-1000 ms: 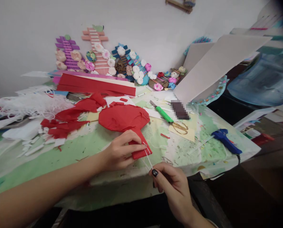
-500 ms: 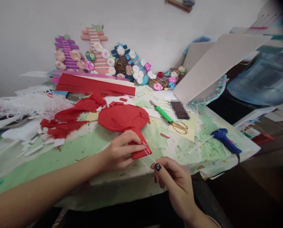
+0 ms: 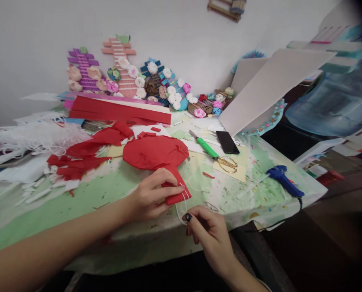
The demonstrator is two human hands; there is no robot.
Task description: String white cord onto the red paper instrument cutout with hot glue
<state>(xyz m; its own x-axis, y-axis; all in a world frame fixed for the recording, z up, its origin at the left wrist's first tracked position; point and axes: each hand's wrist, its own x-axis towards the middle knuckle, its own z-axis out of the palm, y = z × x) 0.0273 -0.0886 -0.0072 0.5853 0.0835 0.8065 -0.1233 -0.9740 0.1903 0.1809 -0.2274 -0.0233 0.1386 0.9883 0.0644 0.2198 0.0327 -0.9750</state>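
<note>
A red paper-covered paddle shape has a round body and a short handle that points toward me. My left hand is closed around that handle, with fingers over its top face. Thin white string lies across the handle near its end and hangs down in a loop. Just below the handle, my right hand pinches the string between thumb and fingers.
Red paper scraps and a heap of white string lie left. A green-handled knife, gold scissors, a phone and a blue glue gun lie right. Flower-decorated crafts lean on the wall.
My right hand has moved left and slightly down with the string, which now hangs in a slacker loop. My left hand keeps its hold on the handle. The view has shifted slightly.
</note>
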